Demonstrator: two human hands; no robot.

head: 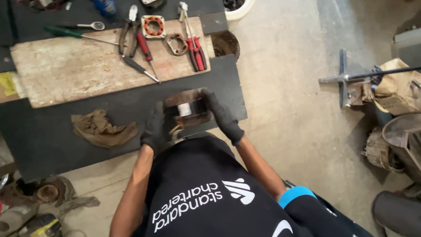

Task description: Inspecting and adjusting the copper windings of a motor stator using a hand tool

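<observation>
Both my hands wear black gloves and grip a rusty brown metal part [187, 109] with a small white cylinder in its middle, held just above the black mat [52, 136]. My left hand [154, 127] clasps the part's left side. My right hand [222, 115] wraps around its right side. A crumpled brown rag [101, 128] lies on the mat to the left of my left hand.
A worn wooden board [70, 70] beyond the part carries pliers [127, 30], red-handled screwdrivers [196, 48], a green screwdriver [66, 32], a gasket [176, 44] and a square orange-ringed part [153, 26]. Bare concrete floor lies right, with a metal stand [343, 79] and sacks [397, 85].
</observation>
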